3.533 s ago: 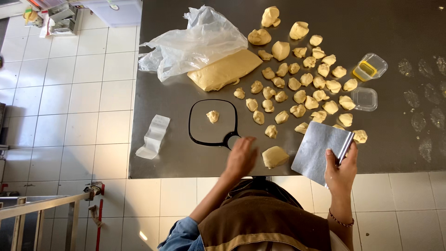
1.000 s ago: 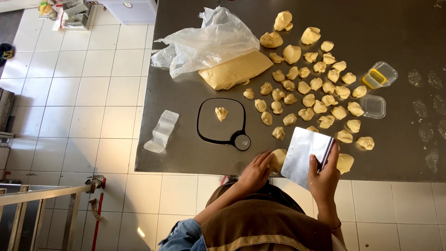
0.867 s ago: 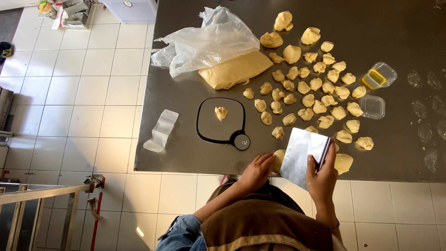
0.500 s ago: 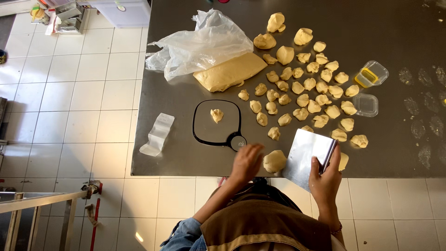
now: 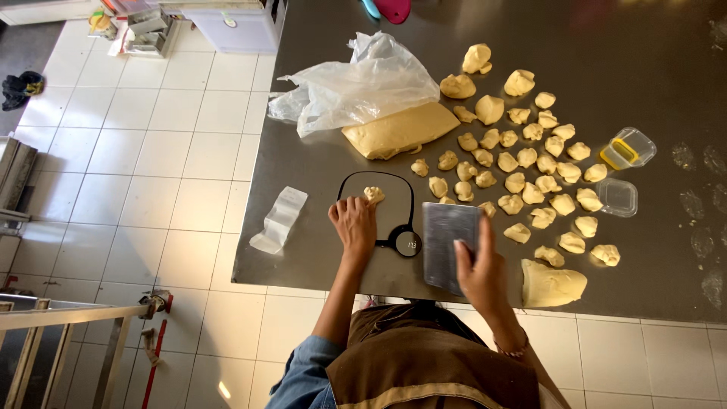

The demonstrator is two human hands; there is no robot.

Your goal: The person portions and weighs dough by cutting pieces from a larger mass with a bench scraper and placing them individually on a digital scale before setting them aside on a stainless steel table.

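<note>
Left hand (image 5: 354, 225) was down flat over the round black kitchen scale (image 5: 376, 208), fingers spread loosely and gripping nothing, its fingertips touching a small lump of dough (image 5: 373, 195) that sat on the scale's platform; the scale's little round display (image 5: 407, 243) poked out just beside the wrist. Right hand (image 5: 478, 270) was closed around the lower edge of a flat metal bench scraper (image 5: 448, 238), thumb laid up across the blade's face, blade held near the table's front edge and just right of the scale. Beside that hand, to its right, a larger chunk of dough (image 5: 552, 283) lay on the steel table (image 5: 318, 250), close to the edge. Beyond the scraper, a wide scatter of small portioned dough pieces (image 5: 530, 163) covered the middle of the table, a few bigger ones at the far end. Further left of those, a long slab of dough (image 5: 400, 129) lay half under a crumpled clear plastic bag (image 5: 354, 87). Out to the right of the pieces stood a small clear plastic tub (image 5: 628, 148) with something yellow inside, and its clear lid (image 5: 617, 197) lay just beside it. Off the table's left edge, a folded strip of clear plastic (image 5: 279, 220) rested on the white tiled floor (image 5: 144, 167)
</note>
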